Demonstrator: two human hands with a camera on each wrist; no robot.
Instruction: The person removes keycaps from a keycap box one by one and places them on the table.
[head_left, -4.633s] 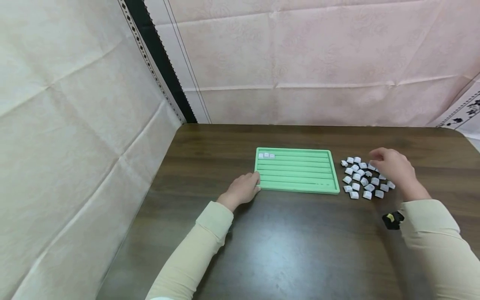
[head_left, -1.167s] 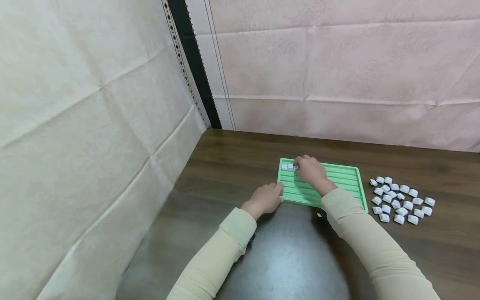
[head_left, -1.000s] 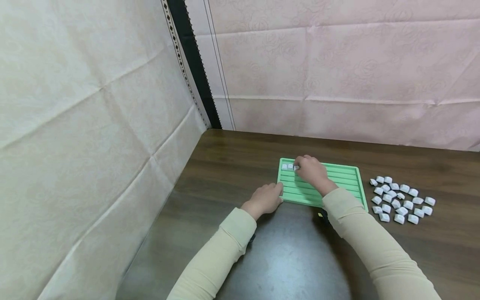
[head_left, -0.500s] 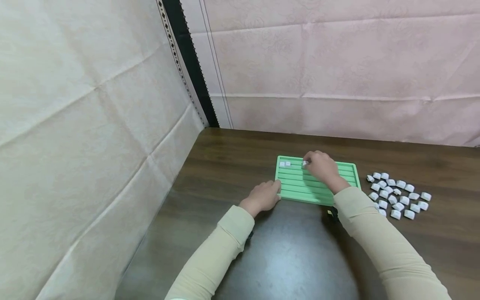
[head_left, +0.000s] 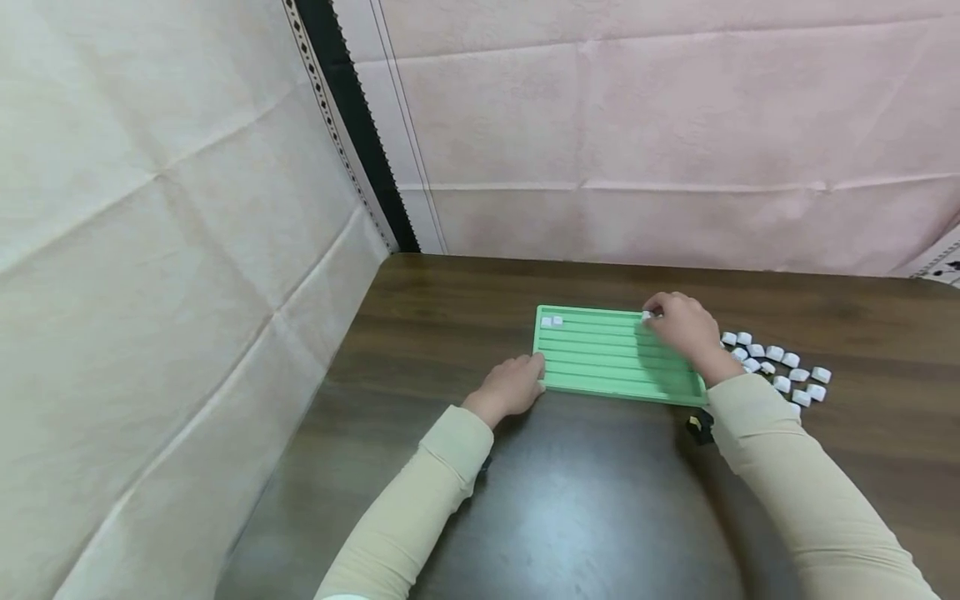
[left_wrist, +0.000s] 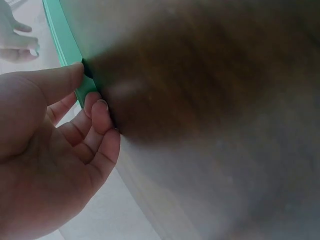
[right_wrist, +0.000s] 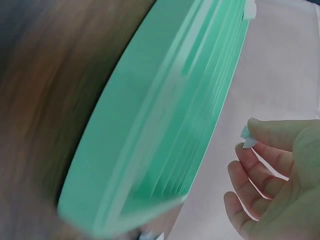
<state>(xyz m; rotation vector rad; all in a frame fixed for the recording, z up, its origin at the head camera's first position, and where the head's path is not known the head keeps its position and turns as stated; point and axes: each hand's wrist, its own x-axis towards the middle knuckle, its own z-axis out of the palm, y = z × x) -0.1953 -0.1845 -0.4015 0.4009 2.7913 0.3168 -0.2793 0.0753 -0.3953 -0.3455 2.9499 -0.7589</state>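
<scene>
A green tray (head_left: 592, 354) with long parallel ridges lies on the table. Two white keycaps (head_left: 552, 321) sit side by side in its far left corner. My left hand (head_left: 506, 387) grips the tray's near left corner; in the left wrist view the thumb and curled fingers (left_wrist: 102, 117) hold its edge. My right hand (head_left: 686, 329) is over the tray's far right corner. Between thumb and index finger it pinches one small keycap (right_wrist: 247, 137), held above the tray, with the other fingers loosely bent. Part of the tray's right side is hidden beneath that hand and wrist.
Several loose white keycaps (head_left: 782, 383) are scattered on the dark wooden table (head_left: 570, 492) right of the tray, some hidden by the right forearm. Pale patterned cloth (head_left: 637, 125) hangs behind the table and at its left side.
My right hand has taken the third keycap from the tray's far left row and carried it right, toward the far right corner. The left hand has stayed at the tray's corner.
</scene>
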